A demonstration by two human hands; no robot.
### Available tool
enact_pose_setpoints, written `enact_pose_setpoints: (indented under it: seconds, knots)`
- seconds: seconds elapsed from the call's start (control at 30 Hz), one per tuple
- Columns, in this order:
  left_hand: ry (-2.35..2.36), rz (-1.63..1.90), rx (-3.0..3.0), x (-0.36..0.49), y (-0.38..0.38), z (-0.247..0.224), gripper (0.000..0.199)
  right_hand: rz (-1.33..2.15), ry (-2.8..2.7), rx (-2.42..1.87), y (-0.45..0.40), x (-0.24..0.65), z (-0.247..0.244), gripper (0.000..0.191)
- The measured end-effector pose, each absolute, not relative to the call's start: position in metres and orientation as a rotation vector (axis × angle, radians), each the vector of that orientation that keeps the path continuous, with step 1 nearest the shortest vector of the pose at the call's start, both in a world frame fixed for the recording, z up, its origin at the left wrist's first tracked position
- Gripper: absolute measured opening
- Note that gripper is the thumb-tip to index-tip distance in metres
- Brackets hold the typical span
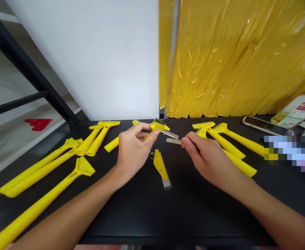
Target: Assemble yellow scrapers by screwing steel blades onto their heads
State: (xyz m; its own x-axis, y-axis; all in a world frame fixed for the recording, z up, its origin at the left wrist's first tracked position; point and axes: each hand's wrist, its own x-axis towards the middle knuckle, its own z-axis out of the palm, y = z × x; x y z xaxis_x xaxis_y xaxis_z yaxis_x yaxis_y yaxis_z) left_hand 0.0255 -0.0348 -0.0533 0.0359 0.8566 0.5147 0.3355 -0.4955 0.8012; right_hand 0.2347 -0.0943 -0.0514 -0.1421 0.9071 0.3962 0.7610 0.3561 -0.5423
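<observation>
My left hand (135,147) is closed around a yellow scraper (156,125), its head tilted up with a blade along the top edge. A thin metal screwdriver (170,134) is pinched in my right hand (207,152), which hides its handle. The shaft reaches left, its tip at the scraper head near my left thumb. Below my hands lies a loose yellow clamp plate (160,165) on a grey blade (166,183). Small screws (152,155) are scattered left of that plate. More flat blades (173,141) rest under the screwdriver shaft.
Several yellow scrapers (76,173) lie on the left of the black table (194,215), others (227,142) on the right. A phone (267,125) and a labelled bottle (298,111) are at the back right. Yellow plastic sheeting (235,59) hangs behind. A red object (39,124) sits on the left shelf.
</observation>
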Motion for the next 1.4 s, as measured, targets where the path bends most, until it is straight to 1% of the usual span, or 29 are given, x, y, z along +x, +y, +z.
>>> enact_pose_setpoints:
  seconds: [0.07,0.1,0.2,0.3,0.33,0.43,0.47,0.5,0.6,0.7,0.77,0.87,0.93,1.0,1.07,1.17,1.2,1.33,1.4]
  knots:
    - [1.198,1.506,1.888,0.025,-0.035,-0.054,0.018,0.311,-1.965,-1.428,-0.093,0.235,-0.053,0.036]
    - [1.201,1.527,1.908,0.025,-0.036,-0.055,0.018,0.35,-1.949,-1.425,-0.093,0.234,-0.054,0.036]
    - [1.212,1.56,1.942,0.025,-0.036,-0.056,0.017,0.453,-1.843,-1.449,-0.093,0.233,-0.055,0.024]
    - [1.194,1.534,1.929,0.025,-0.036,-0.055,0.017,0.469,-1.796,-1.428,-0.095,0.232,-0.055,0.021]
    - [1.188,1.523,1.929,0.025,-0.037,-0.055,0.017,0.476,-1.806,-1.414,-0.095,0.232,-0.055,0.022]
    - [1.202,1.524,1.981,0.026,-0.039,-0.055,0.016,0.543,-1.825,-1.396,-0.092,0.234,-0.057,0.037]
    - [1.212,1.53,2.015,0.026,-0.039,-0.055,0.016,0.577,-1.816,-1.389,-0.091,0.234,-0.058,0.04]
    - [1.221,1.537,2.048,0.026,-0.039,-0.055,0.015,0.604,-1.795,-1.38,-0.089,0.234,-0.059,0.038]
    - [1.232,1.545,2.084,0.026,-0.038,-0.055,0.017,0.646,-1.721,-1.342,-0.088,0.232,-0.06,0.022]
    - [1.209,1.546,2.056,0.025,-0.036,-0.056,0.019,0.629,-1.703,-1.33,-0.089,0.231,-0.059,0.019]
    - [1.194,1.538,2.067,0.025,-0.035,-0.056,0.019,0.626,-1.74,-1.34,-0.09,0.231,-0.058,0.024]
    - [1.182,1.546,2.13,0.025,-0.036,-0.057,0.019,0.663,-1.796,-1.363,-0.089,0.233,-0.057,0.039]
    - [1.173,1.546,2.198,0.026,-0.037,-0.057,0.018,0.674,-1.778,-1.37,-0.087,0.234,-0.058,0.042]
    - [1.18,1.525,2.245,0.025,-0.037,-0.058,0.023,0.675,-1.73,-1.349,-0.085,0.234,-0.059,0.035]
    - [1.197,1.488,2.258,0.025,-0.035,-0.06,0.032,0.678,-1.678,-1.312,-0.085,0.233,-0.06,0.025]
    - [1.182,1.425,2.25,0.024,-0.033,-0.063,0.041,0.616,-1.667,-1.318,-0.086,0.234,-0.06,0.021]
    - [1.169,1.402,2.246,0.024,-0.032,-0.063,0.041,0.58,-1.692,-1.344,-0.086,0.235,-0.06,0.022]
    - [1.142,1.366,2.262,0.025,-0.036,-0.059,0.035,0.496,-1.782,-1.418,-0.086,0.238,-0.058,0.04]
    - [1.115,1.354,2.305,0.026,-0.039,-0.056,0.032,0.49,-1.766,-1.42,-0.085,0.239,-0.057,0.041]
